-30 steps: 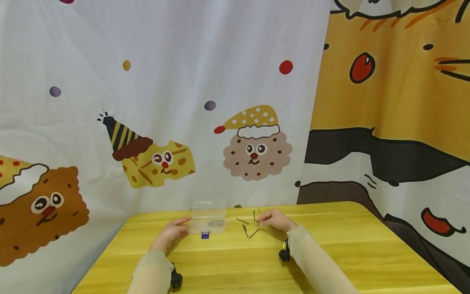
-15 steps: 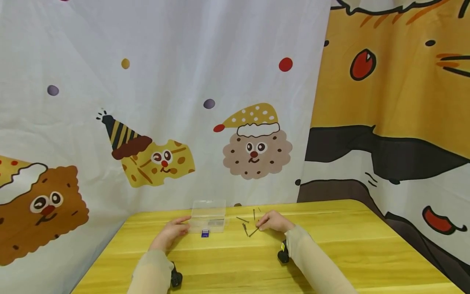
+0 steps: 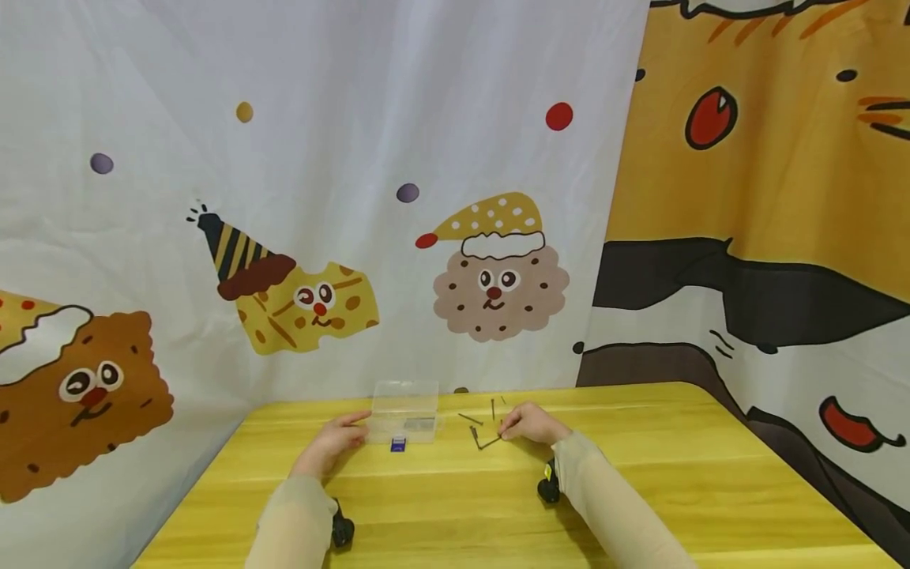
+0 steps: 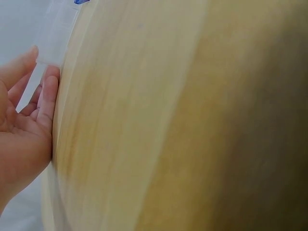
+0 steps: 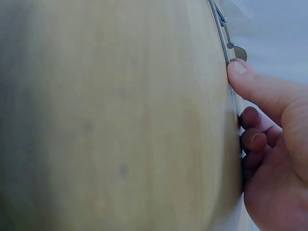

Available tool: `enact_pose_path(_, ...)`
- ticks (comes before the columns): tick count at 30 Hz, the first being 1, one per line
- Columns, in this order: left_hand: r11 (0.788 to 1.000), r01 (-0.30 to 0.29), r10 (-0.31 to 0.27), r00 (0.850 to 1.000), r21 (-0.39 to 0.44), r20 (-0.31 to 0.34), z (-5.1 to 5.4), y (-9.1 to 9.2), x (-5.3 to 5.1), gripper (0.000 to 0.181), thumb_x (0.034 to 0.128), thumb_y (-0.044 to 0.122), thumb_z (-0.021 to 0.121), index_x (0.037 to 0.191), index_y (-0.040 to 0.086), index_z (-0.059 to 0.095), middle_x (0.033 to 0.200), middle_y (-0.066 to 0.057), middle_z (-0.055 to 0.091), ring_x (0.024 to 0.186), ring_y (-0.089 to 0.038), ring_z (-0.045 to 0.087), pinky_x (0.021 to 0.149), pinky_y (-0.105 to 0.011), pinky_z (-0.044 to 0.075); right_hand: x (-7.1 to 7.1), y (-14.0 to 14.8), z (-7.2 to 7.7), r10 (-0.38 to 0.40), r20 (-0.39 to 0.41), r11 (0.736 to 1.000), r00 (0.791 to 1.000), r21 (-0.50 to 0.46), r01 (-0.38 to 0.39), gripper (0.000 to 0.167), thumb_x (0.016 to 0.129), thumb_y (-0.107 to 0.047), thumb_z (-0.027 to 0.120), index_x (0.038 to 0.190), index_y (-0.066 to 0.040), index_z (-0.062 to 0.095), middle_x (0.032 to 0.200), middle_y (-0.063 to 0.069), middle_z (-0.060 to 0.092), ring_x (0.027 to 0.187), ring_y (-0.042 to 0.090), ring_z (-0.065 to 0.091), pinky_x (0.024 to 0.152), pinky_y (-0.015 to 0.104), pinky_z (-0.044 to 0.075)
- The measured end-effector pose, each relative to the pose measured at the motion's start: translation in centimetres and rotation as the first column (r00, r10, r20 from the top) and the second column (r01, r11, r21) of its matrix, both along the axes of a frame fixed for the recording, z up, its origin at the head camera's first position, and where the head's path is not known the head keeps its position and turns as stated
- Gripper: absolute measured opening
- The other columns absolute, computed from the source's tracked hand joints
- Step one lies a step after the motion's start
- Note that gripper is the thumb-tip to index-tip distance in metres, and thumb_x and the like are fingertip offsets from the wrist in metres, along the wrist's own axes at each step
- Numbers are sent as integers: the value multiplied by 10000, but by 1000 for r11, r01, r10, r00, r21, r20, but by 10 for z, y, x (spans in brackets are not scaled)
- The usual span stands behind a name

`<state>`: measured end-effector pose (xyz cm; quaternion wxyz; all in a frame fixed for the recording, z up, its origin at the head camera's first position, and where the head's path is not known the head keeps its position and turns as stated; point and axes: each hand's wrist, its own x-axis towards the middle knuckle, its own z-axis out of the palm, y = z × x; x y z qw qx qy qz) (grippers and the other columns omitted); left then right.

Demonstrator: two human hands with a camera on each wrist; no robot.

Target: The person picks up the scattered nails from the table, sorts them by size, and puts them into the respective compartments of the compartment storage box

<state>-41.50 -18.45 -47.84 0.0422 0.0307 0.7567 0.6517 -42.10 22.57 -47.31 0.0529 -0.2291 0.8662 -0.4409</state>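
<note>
When looking for the piece being handled, go first to the slim metal fastener [image 3: 489, 443], lying low on or just over the worktop [image 3: 455, 506], right of the clear box [image 3: 380, 434], with one end under the fingertips of the right hand [image 3: 535, 423]. Closed to a small pinch there, with the lower fingers curled in; cannot tell how firmly. Probably taken by the end for want of any broader hold on so thin a piece. Just left, meeting or nearly meeting the free end, note a thicker-headed fastener [image 3: 474, 432]; beyond, a slanted fastener [image 3: 470, 419] and a fastener pointing away [image 3: 493, 408], spaced apart, perhaps for separate picking. Farther left, see the clear box again, with lid [image 3: 405, 397] raised at the back, likely for reaching in from above, and with something greyish [image 3: 421, 424] on the right, too faint to name. At the box's left end, find the left hand [image 3: 336, 442], loosely extended, touching without any evident grip, presumably to steady so light a container. At the box's front, notice a small blue piece [image 3: 398, 445]; cannot tell whether attached. Behind everything, a printed curtain [image 3: 306, 158].
</note>
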Motion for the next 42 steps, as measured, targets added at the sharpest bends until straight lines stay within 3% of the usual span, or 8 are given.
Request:
enact_pose_path(8,1000,10,-10,1000,-18,-1,6,2,5,485,903,-19,612,1359,-113,476,1158,-228,600,798,-164,584,743,-281,501,0,2,-1,3,20,1000,1000,19,-4,106,859,-36,709,932,38,727,926,76,680,851,150,583,805,325,484)
enact_pose_path(18,1000,-10,10,1000,6,-5,5,1,3,472,898,-23,619,1344,-112,494,1063,-149,629,769,-147,570,713,-260,497,-8,4,-2,2,28,999,1000,48,-4,84,828,-56,750,890,-2,734,884,11,676,796,148,571,774,330,481)
enact_pose_path(24,1000,-1,1,1000,23,-1,7,3,4,474,899,-26,612,1350,-107,488,1119,-188,620,782,-151,574,722,-258,498,-9,4,0,27,11,995,1000,100,-28,70,850,-59,727,890,-1,733,893,7,666,782,124,557,756,303,480)
enact_pose_path(32,1000,3,-3,1000,7,-3,7,2,6,467,908,-21,606,1353,-101,491,1138,-195,614,792,-161,575,731,-269,498,-9,3,8,49,36,990,998,128,-54,71,869,-39,693,895,19,722,854,6,652,708,117,490,680,263,438)
enact_pose_path(42,1000,-3,3,1000,-7,3,2,-1,0,465,918,-4,608,1362,-87,494,1086,-139,620,793,-170,573,740,-284,497,-13,6,17,74,61,989,995,125,-81,135,933,-27,607,958,61,707,876,54,654,667,119,422,625,258,383)
